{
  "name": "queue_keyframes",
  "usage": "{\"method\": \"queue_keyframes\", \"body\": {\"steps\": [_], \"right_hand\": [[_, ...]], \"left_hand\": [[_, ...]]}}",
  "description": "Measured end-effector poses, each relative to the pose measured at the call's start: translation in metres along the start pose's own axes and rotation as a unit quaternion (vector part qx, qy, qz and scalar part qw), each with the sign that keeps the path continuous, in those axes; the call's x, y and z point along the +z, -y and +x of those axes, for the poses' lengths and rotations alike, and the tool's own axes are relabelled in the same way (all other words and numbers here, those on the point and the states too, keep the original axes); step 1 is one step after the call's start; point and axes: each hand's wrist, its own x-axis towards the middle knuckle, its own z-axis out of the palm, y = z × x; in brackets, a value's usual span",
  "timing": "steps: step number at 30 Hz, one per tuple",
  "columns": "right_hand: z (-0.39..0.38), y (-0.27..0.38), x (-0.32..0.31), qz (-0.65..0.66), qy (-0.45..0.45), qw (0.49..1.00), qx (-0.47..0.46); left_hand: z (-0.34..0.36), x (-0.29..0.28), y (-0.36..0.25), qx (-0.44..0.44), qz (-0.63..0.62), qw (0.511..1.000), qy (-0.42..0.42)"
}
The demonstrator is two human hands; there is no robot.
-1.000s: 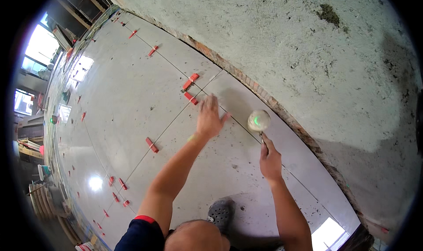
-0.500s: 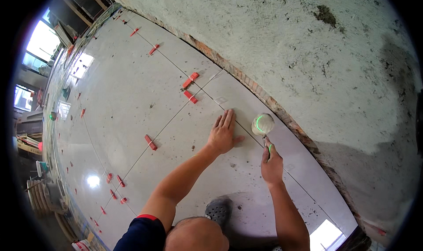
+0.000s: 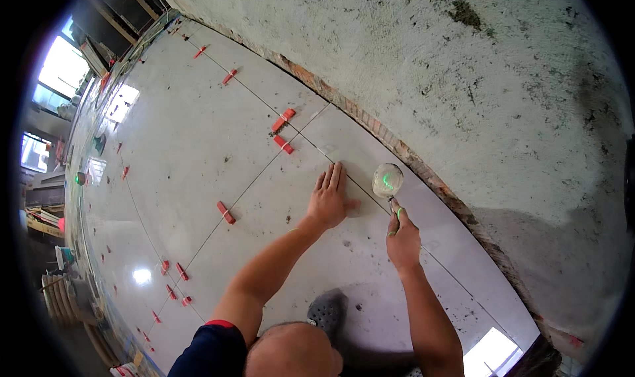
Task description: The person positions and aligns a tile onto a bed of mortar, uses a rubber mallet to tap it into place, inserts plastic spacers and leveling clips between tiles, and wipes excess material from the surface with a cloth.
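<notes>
In the head view, a person bends over pale floor tiles, a mallet (image 3: 387, 180) gripped by its handle in the right hand (image 3: 403, 239). Its round, whitish head, flecked with green light, is over the narrow tile (image 3: 438, 229) beside the rough wall (image 3: 529, 132); whether it touches the surface, one cannot tell. The left hand (image 3: 327, 202) holds nothing — it lies palm down on the wider tile (image 3: 294, 188), fingertips near the joint between the two, thumb blurred. Beyond the fingers, a pair of red wedges (image 3: 283, 145) sits by the crossing of the joints, with another wedge (image 3: 225, 212) farther left. A grey clog (image 3: 329, 311) stands on the floor between the forearms, near a dark sleeve (image 3: 211, 349) with a red cuff.
</notes>
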Motion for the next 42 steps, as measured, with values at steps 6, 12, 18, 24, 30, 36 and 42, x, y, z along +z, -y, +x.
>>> {"method": "queue_keyframes", "body": {"steps": [6,12,18,24,30,36,42], "right_hand": [[0.001,0.004,-0.01,0.027,0.042,0.997,0.051],[-0.017,0.001,-0.004,0.03,0.033,0.997,0.065],[-0.03,-0.006,0.002,0.015,0.002,0.999,0.052],[-0.029,-0.008,0.005,0.007,-0.003,0.999,0.044],[-0.025,-0.006,0.001,0.019,0.001,0.999,0.035],[0.003,0.001,-0.006,0.026,-0.032,0.999,-0.035],[0.034,-0.004,0.016,0.012,-0.063,0.996,-0.056]], "left_hand": [[0.005,-0.006,-0.01,-0.036,0.017,0.999,0.034],[0.055,-0.007,-0.008,-0.032,0.068,0.997,0.024],[0.154,-0.019,0.017,-0.12,0.06,0.979,0.152],[0.196,-0.025,0.037,-0.162,0.094,0.968,0.167],[0.208,-0.034,0.051,-0.106,0.177,0.954,0.219],[0.189,-0.043,0.064,-0.056,0.197,0.96,0.193],[0.189,-0.04,0.074,-0.017,0.2,0.963,0.178]]}}
